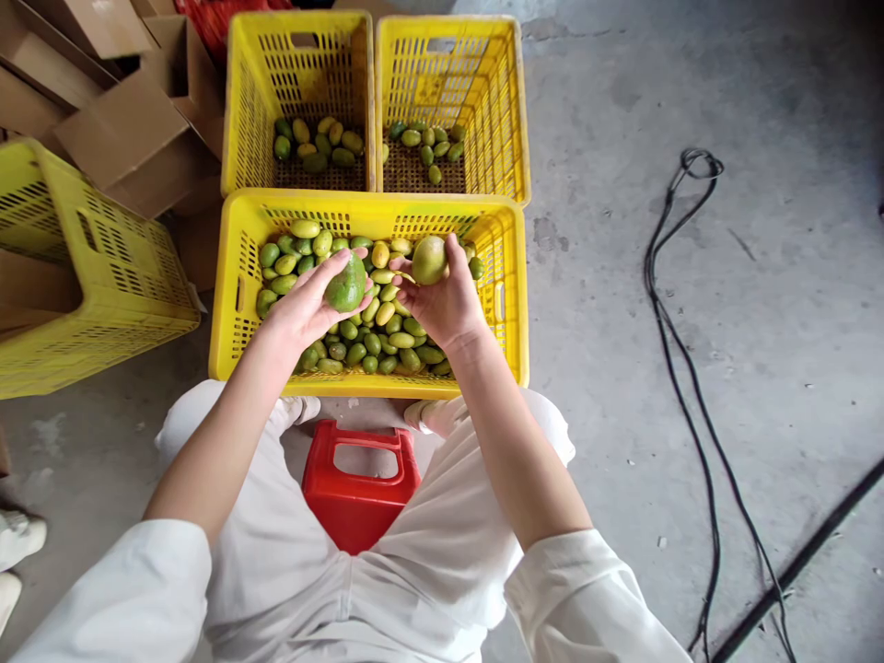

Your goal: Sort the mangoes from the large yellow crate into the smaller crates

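My left hand (308, 304) holds a glossy green fruit (346, 284) against its fingers, above the left-middle part of the front yellow crate (369, 385). In my right hand (447, 308) a paler yellow-green fruit (429, 261) is gripped at the fingertips. Beneath both hands, many green and yellowish oval fruits (373, 345) fill the bottom of this crate; their exact kind I cannot tell. My hands and forearms hide some of them. The two held fruits are apart from each other.
Behind stand two yellow crates, a left one (231, 110) and a right one (517, 101), each with several fruits. Another yellow crate (131, 258) and cardboard boxes (131, 129) are at left. A red stool (359, 506) is between my legs. Black cables (663, 313) lie at right.
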`<state>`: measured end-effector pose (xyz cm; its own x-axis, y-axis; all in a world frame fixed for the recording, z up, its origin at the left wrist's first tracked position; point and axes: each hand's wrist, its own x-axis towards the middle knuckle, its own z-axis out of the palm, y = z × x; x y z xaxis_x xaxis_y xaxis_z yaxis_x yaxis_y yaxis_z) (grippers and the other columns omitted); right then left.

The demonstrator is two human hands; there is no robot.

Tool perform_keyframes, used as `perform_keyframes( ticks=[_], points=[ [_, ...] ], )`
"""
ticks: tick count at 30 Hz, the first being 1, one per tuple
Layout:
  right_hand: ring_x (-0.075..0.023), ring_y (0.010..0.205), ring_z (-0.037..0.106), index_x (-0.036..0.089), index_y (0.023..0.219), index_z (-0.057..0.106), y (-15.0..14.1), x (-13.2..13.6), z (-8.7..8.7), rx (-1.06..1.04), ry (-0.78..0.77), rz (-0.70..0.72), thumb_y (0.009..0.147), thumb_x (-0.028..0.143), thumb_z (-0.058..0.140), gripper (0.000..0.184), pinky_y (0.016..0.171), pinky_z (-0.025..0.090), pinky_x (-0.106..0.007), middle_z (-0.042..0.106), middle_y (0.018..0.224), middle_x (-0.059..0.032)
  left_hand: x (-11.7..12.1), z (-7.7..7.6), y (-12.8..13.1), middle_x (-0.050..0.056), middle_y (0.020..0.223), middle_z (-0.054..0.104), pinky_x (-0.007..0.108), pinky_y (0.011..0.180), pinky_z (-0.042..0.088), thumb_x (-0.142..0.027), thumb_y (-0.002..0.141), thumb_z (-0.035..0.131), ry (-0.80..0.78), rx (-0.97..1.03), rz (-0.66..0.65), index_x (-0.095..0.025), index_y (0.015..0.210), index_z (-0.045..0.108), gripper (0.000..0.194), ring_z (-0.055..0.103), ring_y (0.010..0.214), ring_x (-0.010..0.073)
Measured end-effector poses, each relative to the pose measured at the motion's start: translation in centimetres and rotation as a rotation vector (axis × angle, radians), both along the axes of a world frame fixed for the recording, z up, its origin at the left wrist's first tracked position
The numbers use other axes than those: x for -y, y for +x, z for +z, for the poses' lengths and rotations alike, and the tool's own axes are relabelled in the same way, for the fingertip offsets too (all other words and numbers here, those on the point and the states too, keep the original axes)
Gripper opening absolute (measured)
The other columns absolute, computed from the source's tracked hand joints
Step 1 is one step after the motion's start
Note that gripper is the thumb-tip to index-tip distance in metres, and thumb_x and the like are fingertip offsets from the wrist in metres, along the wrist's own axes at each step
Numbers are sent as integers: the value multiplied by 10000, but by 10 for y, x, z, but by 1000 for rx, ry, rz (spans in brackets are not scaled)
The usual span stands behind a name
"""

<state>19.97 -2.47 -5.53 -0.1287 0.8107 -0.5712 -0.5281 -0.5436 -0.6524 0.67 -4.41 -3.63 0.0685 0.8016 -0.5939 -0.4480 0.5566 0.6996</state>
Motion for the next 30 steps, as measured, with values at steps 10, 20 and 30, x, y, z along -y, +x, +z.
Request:
perform_keyframes(
  ticks=[10,20,30],
  points=[
    [-251,992,844,267,1194,738,-3,-1,-7,-35,28,19,1139,677,627,429,706,683,-332,817,1016,-40,-5,1,-3,78,1033,883,270,697,680,-582,1118,720,-55,25,-36,-254,1162,802,341,875,881,229],
    [-283,978,843,311,1215,708,1,2,2,-36,31,10,973,693,881,484,732,734,-383,786,1014,-50,3,4,2,39,1048,830,215,784,669,-363,935,928,43,-14,32,-235,1133,829,255,823,901,160],
    [-227,810,766,303,1089,673,4,-3,-12,-85,67,-4,1015,791,763,502,563,621,-302,751,933,-29,-3,-3,-1,75,1110,844,180,626,629,-494,1005,927,-28,19,82,-261,1220,803,341,868,1024,220]
  ],
)
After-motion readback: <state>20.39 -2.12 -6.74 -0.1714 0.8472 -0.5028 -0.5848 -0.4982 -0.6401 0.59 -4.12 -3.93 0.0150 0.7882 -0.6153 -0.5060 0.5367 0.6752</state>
